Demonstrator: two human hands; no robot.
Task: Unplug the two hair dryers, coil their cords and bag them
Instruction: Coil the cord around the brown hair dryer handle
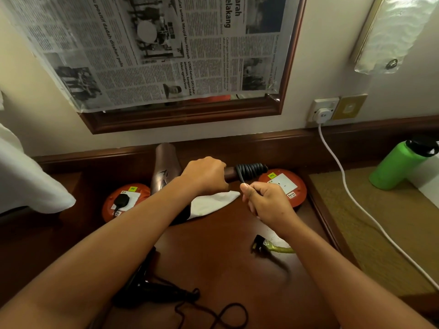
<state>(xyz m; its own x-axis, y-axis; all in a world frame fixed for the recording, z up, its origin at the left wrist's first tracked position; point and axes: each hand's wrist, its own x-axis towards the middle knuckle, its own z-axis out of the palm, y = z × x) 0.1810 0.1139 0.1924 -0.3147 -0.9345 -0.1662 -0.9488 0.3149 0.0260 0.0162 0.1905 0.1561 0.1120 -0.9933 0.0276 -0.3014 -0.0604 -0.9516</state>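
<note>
- My left hand (204, 174) grips the brown dryer (164, 167) by its handle; my right hand (266, 200) pinches its cord (251, 170), coiled just beyond both
- I would keep each wrap tight, side by side
- I count two dryers: the black dryer (152, 290) lies near my left forearm, cord loose

Left arm: I see it stretched forward, left hand (204, 175) knuckles up, fingers curled in a grip | Right arm: bent inward, right hand (266, 201) fisted, thumb on top, pinching.
</note>
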